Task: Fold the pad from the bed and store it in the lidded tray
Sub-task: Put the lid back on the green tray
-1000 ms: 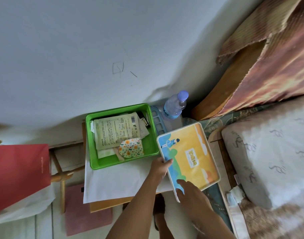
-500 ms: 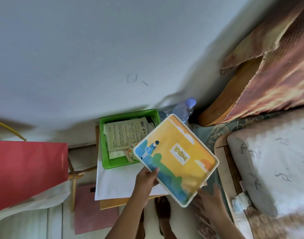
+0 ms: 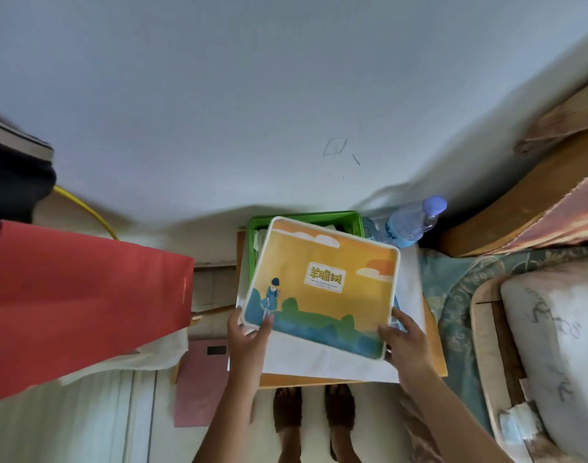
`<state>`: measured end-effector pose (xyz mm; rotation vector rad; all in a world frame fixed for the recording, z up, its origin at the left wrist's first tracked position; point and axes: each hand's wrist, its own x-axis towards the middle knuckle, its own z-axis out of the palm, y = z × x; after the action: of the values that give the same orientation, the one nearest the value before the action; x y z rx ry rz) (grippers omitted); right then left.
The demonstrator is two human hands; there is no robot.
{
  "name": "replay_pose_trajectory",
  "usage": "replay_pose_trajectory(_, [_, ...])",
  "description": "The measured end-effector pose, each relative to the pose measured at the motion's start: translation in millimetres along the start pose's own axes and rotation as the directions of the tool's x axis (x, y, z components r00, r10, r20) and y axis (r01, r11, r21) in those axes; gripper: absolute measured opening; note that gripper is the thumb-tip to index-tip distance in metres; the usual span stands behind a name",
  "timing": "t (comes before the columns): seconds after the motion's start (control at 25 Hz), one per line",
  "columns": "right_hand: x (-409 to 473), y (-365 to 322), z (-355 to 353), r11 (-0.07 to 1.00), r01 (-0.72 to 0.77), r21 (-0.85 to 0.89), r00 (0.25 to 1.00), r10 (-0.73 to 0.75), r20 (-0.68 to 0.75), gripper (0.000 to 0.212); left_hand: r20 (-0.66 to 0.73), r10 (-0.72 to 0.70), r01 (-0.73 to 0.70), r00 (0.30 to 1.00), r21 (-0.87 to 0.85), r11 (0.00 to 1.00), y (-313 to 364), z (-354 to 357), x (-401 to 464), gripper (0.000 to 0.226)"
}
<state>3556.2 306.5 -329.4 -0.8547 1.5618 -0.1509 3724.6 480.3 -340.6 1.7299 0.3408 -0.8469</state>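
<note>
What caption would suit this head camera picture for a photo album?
Both hands, left hand and right hand, hold the illustrated lid over the green tray, beside a water bottle.

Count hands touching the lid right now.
2. The left hand grips the lid at its near left corner; the right hand holds its near right corner. The lid hovers over the green tray.
</note>
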Motion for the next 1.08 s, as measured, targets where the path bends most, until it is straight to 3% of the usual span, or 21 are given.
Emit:
replay_pose_trajectory(0.08, [12.4,-10.9,5.6,0.995,0.053,-0.085,0.998,-0.051,0.024,0.040,0.022,0.138,-0.140,0.990,0.186,0.973,4.2,-9.3,10.9,0.042])
replay_pose_trajectory(0.16, [22.1,-20.9,12.2,0.976,0.124,-0.177,0.992,-0.119,0.039,0.039,0.053,0.239,-0.239,0.969,0.430,0.871,4.6,-9.6,22.3,0.033])
replay_pose_trajectory(0.28, [33.9,-30.2,25.3,0.903,0.241,-0.355,0.966,-0.259,-0.003,0.040,0.020,0.288,-0.210,0.957,0.733,0.647,2.1,-1.7,39.2,0.037])
replay_pose_trajectory(0.4, [42.6,-35.2,38.2,0.823,0.309,-0.477,0.926,-0.375,-0.047,0.043,-0.009,0.300,-0.144,0.954,0.864,0.482,-8.7,7.1,42.4,0.038])
replay_pose_trajectory(0.64, [58.8,-44.6,59.4,0.706,0.345,-0.619,0.887,-0.461,-0.031,0.047,-0.078,0.367,-0.096,0.927,0.896,0.433,-6.1,16.8,51.8,0.038])
replay_pose_trajectory(0.8, [63.9,-47.5,62.0,0.597,0.272,-0.755,0.898,-0.440,-0.025,0.044,-0.047,0.388,-0.123,0.920,0.908,0.401,-4.2,12.9,62.1,0.039])
replay_pose_trajectory(0.92, [67.4,-45.3,58.7,0.687,0.266,-0.677,0.922,-0.386,-0.029,0.047,-0.040,0.341,-0.118,0.939,0.894,0.431,-3.5,9.1,67.7,0.039])
replay_pose_trajectory(1.08, [72.4,-39.8,51.6,0.782,0.231,-0.578,0.955,-0.295,-0.018,0.041,-0.109,0.275,-0.080,0.955,0.801,0.593,-3.0,9.4,69.7,0.044])
